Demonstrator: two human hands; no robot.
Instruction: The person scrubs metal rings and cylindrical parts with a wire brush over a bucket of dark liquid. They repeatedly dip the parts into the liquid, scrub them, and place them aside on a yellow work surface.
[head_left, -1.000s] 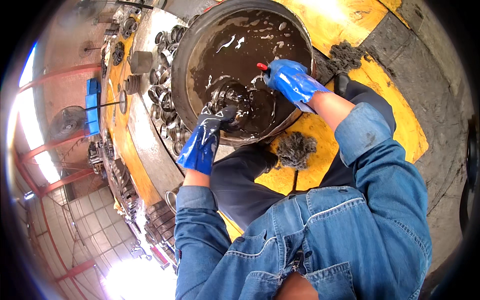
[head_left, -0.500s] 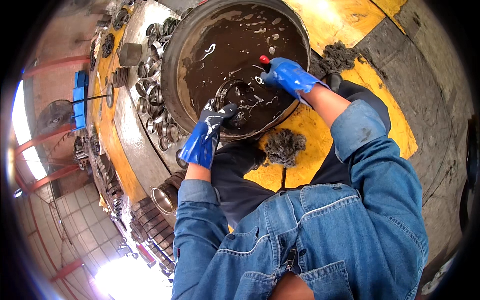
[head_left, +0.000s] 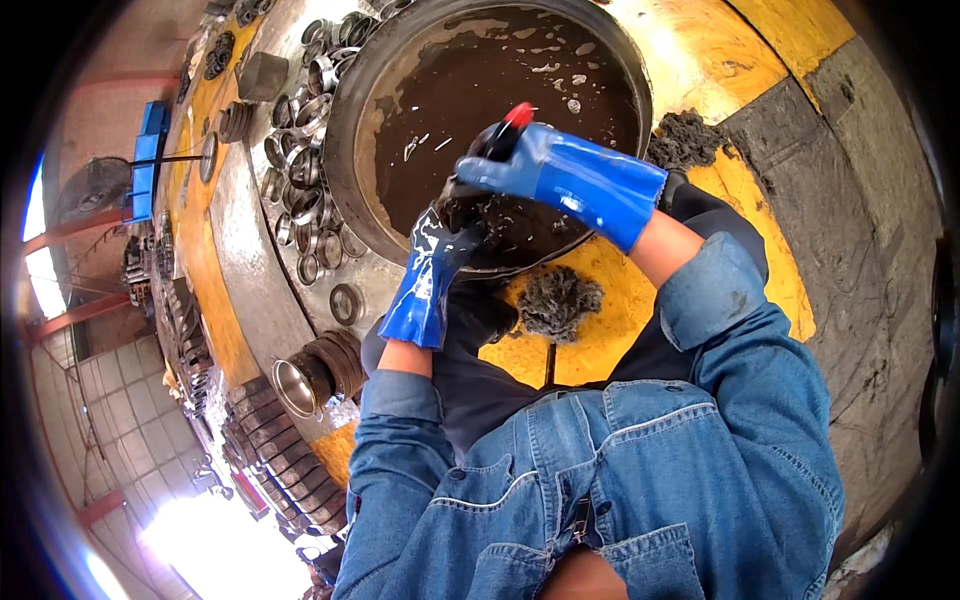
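A round metal basin [head_left: 342,140] of dark brown liquid [head_left: 470,75] is in front of me, bits of foam floating on it. Both hands wear wet blue gloves. My left hand [head_left: 432,255] is over the near left edge, fingers closed on a dark metal ring [head_left: 455,203], mostly hidden by the gloves. Just above it, my right hand [head_left: 530,165] grips a tool with a red-and-black handle [head_left: 518,116]. The tool's working end is out of sight behind the glove, so its kind cannot be told.
Several shiny metal rings [head_left: 305,190] crowd the surface left of the basin. Nearer lie a single dark ring [head_left: 346,303] and a stack of rings [head_left: 338,362]. Grey fibrous clumps sit between my legs [head_left: 560,303] and right of the basin [head_left: 685,140].
My right hand has moved left with the red-handled tool, from the basin's right side to beside my left hand. The ring has risen from the liquid and is tilted up.
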